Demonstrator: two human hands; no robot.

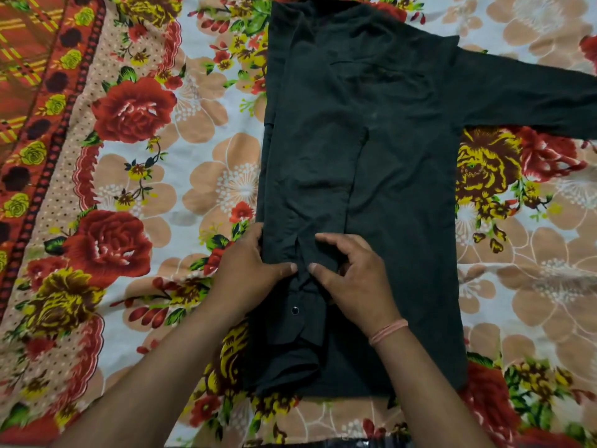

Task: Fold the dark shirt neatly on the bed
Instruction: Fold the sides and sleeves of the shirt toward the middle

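Observation:
The dark shirt lies flat on the bed, collar end far from me and hem near me. Its left side and left sleeve are folded inward, so the sleeve runs down the body with the cuff and a snap button near the hem. The right sleeve still stretches out to the right. My left hand grips the folded left edge, thumb on top. My right hand pinches the folded sleeve fabric just beside it; a pink thread band circles that wrist.
A floral bedsheet with red roses and peach flowers covers the bed. Its red patterned border runs along the left. A dark strip shows at the near edge of the bed.

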